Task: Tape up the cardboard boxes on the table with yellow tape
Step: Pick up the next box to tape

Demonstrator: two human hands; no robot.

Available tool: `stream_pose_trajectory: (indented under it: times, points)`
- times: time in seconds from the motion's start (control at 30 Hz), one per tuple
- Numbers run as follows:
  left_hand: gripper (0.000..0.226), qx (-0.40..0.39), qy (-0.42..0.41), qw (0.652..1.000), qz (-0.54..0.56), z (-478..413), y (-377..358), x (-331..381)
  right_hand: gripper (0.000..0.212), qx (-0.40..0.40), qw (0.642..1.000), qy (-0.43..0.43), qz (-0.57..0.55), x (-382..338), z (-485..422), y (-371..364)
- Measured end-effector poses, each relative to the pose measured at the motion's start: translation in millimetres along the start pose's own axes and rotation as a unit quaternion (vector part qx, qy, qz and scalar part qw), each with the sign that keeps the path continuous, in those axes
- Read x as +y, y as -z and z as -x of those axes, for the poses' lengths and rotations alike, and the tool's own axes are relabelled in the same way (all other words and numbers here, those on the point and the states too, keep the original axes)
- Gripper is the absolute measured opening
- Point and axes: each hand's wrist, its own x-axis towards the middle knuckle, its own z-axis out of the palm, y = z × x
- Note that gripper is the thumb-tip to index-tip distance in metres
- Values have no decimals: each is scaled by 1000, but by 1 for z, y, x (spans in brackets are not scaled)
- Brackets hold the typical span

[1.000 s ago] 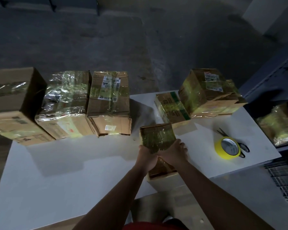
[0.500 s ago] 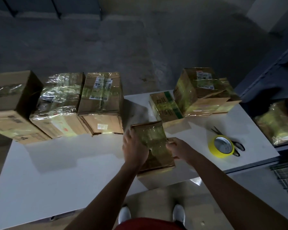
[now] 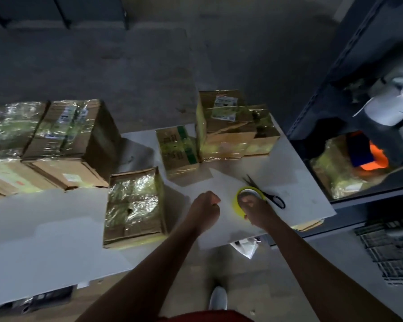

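Right hand [image 3: 256, 210] curled round yellow tape roll [image 3: 236, 203] (left hand [image 3: 206, 206] an empty fist)

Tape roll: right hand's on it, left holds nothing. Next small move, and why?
Probably close the right hand round the yellow tape roll and lift it. The roll lies flat on the table by the scissors, the hand is on it with its grip unclear, and the left hand is a fist holding nothing.

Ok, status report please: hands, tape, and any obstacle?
Left hand fisted, empty. Right hand grips yellow tape roll on table. Small taped box apart, to the left. Scissors beside roll, nothing blocking.
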Motion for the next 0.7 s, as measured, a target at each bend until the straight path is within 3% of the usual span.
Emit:
stream_pose_trajectory:
  times: [0.13,0.2,0.27,0.37,0.5,0.57,0.7]
  points:
    - [27,3,18,1000,-22,-7,-21,9,33,-52,995,-5,83,29,-6,8]
    - [29,-10,40,998,-37,-7,-28,10,45,-59,987,28,150,38,-8,5]
    - [29,-29,61,997,-47,-6,-32,10,45,-21,980,65,187,41,-9,-1]
    - [34,-36,89,994,-51,-4,-33,10,23,52,977,110,173,37,-3,-8]
    - [77,-10,201,967,159,-1,-18,11,8,62,956,272,87,17,13,-10]
    - [63,6,205,956,211,-2,-3,11,14,46,942,328,60,2,20,-12]
    - [10,83,174,961,200,1,28,1,27,63,908,410,60,-27,29,-15]
